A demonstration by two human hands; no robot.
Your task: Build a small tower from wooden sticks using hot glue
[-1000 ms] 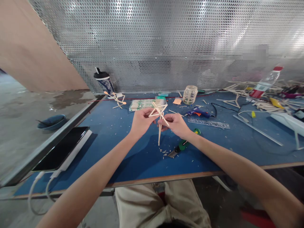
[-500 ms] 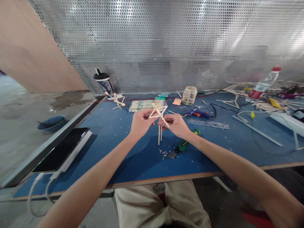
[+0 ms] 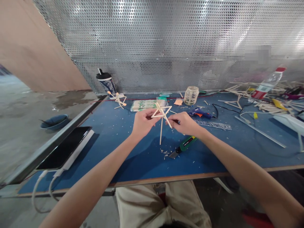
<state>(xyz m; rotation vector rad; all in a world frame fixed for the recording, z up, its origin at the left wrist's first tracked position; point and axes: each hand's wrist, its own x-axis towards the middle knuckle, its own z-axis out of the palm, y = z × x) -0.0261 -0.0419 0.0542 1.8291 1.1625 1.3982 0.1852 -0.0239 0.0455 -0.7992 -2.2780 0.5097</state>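
Note:
My left hand (image 3: 144, 123) is closed on a small frame of thin wooden sticks (image 3: 162, 111), held up over the blue table. The frame has crossed, angled pieces on top, and one long stick (image 3: 161, 134) points down from it. Just right of the frame, my right hand (image 3: 184, 123) is pinched shut. A pale stick tip shows below its palm, so it seems to hold a wooden stick, mostly hidden by the fingers. Beneath the hands lies a green utility knife (image 3: 186, 144), blade toward the left, beside small wood shavings (image 3: 166, 152).
Behind the hands are a bag of sticks (image 3: 147, 105), a glass jar (image 3: 191, 95), a glue gun (image 3: 200, 112) and a clear ruler (image 3: 215, 124). A tumbler (image 3: 106, 83) and phone (image 3: 65, 147) are left; a bottle (image 3: 268, 84) and loose sticks right. Perforated metal (image 3: 152, 47) stands behind.
My right hand has moved slightly right, away from the frame. Two sticks hung below the frame before; now one does. The view has shifted a little.

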